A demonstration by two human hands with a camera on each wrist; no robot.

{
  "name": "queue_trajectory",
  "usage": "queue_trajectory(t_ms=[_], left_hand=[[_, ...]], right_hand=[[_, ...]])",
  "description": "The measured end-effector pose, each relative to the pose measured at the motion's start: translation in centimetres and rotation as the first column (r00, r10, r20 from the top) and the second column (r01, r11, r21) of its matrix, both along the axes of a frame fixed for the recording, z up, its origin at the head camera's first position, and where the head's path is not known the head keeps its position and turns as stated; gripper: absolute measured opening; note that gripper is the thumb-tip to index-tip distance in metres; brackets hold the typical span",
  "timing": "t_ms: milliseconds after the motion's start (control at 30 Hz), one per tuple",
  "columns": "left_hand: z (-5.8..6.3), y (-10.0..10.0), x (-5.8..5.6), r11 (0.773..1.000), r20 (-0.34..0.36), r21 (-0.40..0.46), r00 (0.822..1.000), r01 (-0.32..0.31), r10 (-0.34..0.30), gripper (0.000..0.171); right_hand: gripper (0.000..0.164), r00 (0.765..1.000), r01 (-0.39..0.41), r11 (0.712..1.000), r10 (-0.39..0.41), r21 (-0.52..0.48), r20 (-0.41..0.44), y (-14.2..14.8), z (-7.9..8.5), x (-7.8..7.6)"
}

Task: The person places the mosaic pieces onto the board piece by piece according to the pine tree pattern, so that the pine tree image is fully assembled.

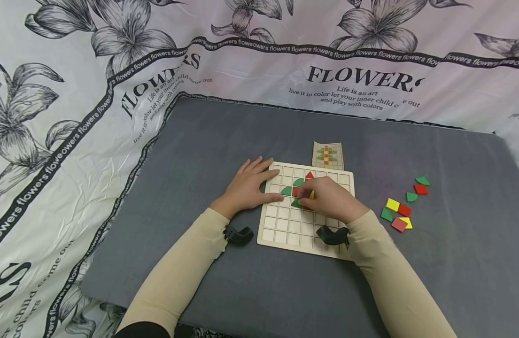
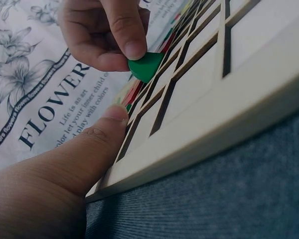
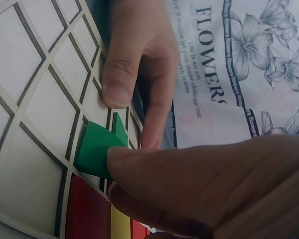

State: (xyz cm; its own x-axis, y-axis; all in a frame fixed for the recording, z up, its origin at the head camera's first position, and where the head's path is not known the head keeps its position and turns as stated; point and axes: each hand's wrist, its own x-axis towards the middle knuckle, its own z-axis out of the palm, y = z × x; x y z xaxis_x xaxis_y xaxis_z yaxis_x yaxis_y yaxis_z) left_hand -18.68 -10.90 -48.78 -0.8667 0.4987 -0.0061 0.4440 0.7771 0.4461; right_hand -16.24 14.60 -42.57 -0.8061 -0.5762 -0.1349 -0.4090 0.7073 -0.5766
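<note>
A wooden grid board (image 1: 280, 224) lies on the grey table, with several green, red and yellow tiles set in its upper middle cells. My right hand (image 1: 329, 199) is over these tiles and pinches a green tile (image 2: 145, 67) with one curved side between thumb and finger. In the right wrist view that green tile (image 3: 95, 149) is tilted at a cell beside a red tile (image 3: 87, 209). With fingers spread, my left hand (image 1: 247, 188) rests on the board's left edge, its thumb (image 2: 84, 154) lying over the rim. My right hand hides part of the set tiles.
Behind the board lies a small pattern card (image 1: 336, 155) showing a coloured figure. Right of the board, loose tiles are scattered, among them a yellow tile (image 1: 392, 204), a red tile (image 1: 420, 189) and a green tile (image 1: 386, 215). A flower-printed cloth (image 1: 259, 75) borders the table.
</note>
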Motion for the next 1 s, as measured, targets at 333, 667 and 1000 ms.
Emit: queue_trajectory(t_ms=[333, 667, 1000], left_hand=[[0.02, 0.03, 0.04, 1.0, -0.008, 0.002, 1.0, -0.004, 0.004, 0.085], [-0.2, -0.06, -0.03, 1.0, -0.019, -0.003, 1.0, 0.004, -0.004, 0.085], [-0.1, -0.02, -0.11, 1.0, -0.014, -0.008, 1.0, 0.005, -0.005, 0.085]], right_hand=[[0.003, 1.0, -0.013, 1.0, 0.014, 0.022, -0.026, -0.2, -0.26, -0.12], [0.01, 0.999, -0.036, 0.999, 0.036, 0.001, -0.04, -0.39, -0.78, 0.03], [0.011, 0.997, -0.032, 0.999, 0.033, 0.019, -0.066, -0.01, -0.73, 0.29]])
